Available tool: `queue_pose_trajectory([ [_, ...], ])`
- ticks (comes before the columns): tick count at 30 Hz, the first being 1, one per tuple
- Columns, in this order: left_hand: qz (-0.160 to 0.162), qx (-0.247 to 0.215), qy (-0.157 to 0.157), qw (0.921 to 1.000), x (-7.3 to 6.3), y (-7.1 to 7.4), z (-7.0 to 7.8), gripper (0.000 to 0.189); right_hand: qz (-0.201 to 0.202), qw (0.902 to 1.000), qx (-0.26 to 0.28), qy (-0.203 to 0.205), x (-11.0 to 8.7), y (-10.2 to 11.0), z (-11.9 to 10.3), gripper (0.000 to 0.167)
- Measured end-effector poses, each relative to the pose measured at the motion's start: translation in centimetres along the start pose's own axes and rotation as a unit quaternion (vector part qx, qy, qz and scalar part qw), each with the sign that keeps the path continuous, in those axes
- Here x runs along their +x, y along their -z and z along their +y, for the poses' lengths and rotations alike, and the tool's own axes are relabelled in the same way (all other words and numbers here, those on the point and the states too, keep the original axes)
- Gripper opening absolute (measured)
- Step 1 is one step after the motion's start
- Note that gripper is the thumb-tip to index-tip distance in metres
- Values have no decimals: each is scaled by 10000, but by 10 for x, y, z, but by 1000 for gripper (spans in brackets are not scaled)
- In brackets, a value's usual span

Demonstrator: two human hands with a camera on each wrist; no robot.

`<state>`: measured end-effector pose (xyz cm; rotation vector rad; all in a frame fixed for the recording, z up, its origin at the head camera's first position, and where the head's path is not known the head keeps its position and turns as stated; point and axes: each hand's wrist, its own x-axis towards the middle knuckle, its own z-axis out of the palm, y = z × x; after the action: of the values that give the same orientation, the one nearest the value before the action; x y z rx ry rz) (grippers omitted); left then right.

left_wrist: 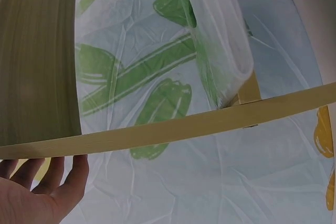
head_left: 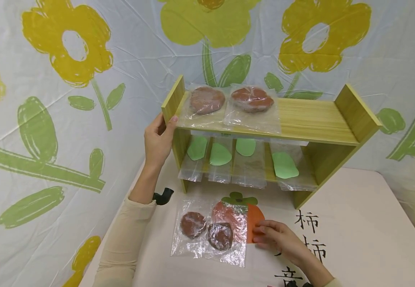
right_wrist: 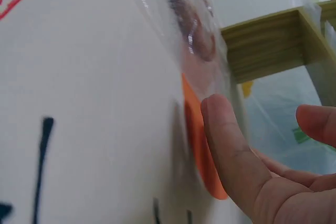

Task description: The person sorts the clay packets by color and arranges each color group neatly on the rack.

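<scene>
My left hand (head_left: 158, 140) grips the left side panel of a small wooden shelf (head_left: 319, 119), its thumb by the front edge of the top board. In the left wrist view, fingers (left_wrist: 79, 179) press against the panel's edge. My right hand (head_left: 283, 241) is over the orange persimmon picture (head_left: 255, 219) on the tabletop, fingers apart and holding nothing. Just left of it lies a clear plastic bag (head_left: 189, 253) with two flat brownish-red discs, partly covering the picture. In the right wrist view, a fingertip is close to that bag (right_wrist: 157, 9); contact cannot be told.
Two clear bags with reddish-brown discs (head_left: 207, 100) lie on the top board. Several bags with green shapes (head_left: 285, 165) rest on the lower board, overhanging its front. A dark bent object (head_left: 163, 196) is by the left forearm. Flowered fabric (head_left: 132, 79) hangs behind.
</scene>
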<state>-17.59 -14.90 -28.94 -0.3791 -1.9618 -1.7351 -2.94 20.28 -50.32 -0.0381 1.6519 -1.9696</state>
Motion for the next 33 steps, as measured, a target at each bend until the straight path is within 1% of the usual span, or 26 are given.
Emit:
queue_pose_trajectory([
  [6, -11, 25, 23, 10000, -1, 1, 0, 40, 106, 9989, 349, -296, 5, -5, 5, 60],
  [9, -6, 34, 27, 10000, -1, 1, 0, 40, 175, 9983, 437, -346, 8, -8, 7, 62],
  [15, -21, -2, 22, 10000, 0, 1, 1, 39, 188, 9971, 616, -410, 13, -11, 11, 63],
  [20, -29, 1, 48, 10000, 0, 1, 2, 39, 262, 9965, 658, -441, 16, -13, 11, 59],
  [25, -30, -16, -3, 10000, 0, 1, 3, 39, 347, 9958, 671, -521, 20, -15, 10, 54],
  [33, -24, -60, -19, 10000, 1, 1, 1, 39, 219, 9948, 774, -629, 27, -18, 12, 50],
])
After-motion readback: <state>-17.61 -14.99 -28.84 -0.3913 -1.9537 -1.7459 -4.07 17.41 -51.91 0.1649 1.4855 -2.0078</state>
